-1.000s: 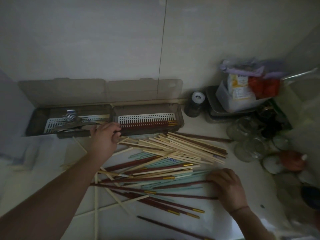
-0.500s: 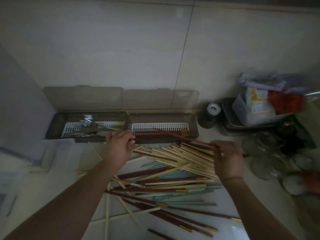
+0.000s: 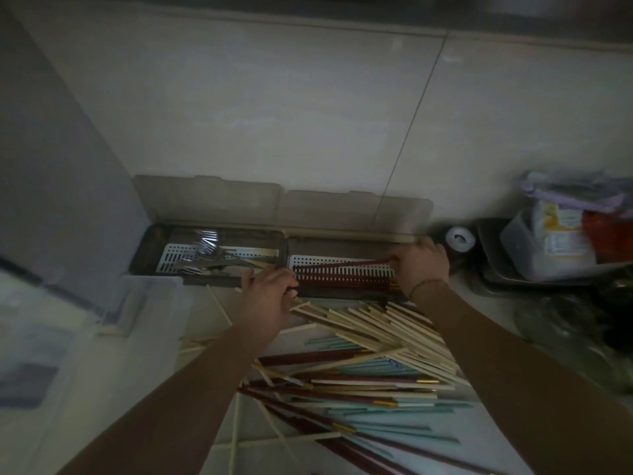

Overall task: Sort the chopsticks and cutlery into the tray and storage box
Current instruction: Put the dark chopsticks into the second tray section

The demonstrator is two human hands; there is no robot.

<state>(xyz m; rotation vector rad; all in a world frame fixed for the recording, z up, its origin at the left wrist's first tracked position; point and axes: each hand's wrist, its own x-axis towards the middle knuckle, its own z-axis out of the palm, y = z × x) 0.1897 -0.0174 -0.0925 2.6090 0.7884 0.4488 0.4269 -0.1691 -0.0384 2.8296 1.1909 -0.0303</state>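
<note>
A heap of chopsticks (image 3: 370, 365), pale wooden, dark red and pale green, lies on the counter in front of me. Behind it stands a dark storage box with two open compartments. The right compartment (image 3: 342, 240) has a white slotted tray with several dark red chopsticks (image 3: 342, 277) in it. My right hand (image 3: 423, 265) is at its right end and pinches one dark red chopstick (image 3: 356, 262) that lies slanted over the tray. My left hand (image 3: 269, 296) rests at the box's front wall with curled fingers. The left compartment (image 3: 150, 248) holds metal forks (image 3: 202, 250).
A clear plastic container (image 3: 68, 323) stands at the left. At the right are a tape roll (image 3: 460, 238), a metal tray with a plastic tub and bags (image 3: 561, 245), and glass jars (image 3: 565, 323). The box lids lean against the tiled wall.
My right hand lifted a dark red chopstick from the heap and carried it up over the right compartment. The left hand stayed at the box's front edge. My view shifted left and up.
</note>
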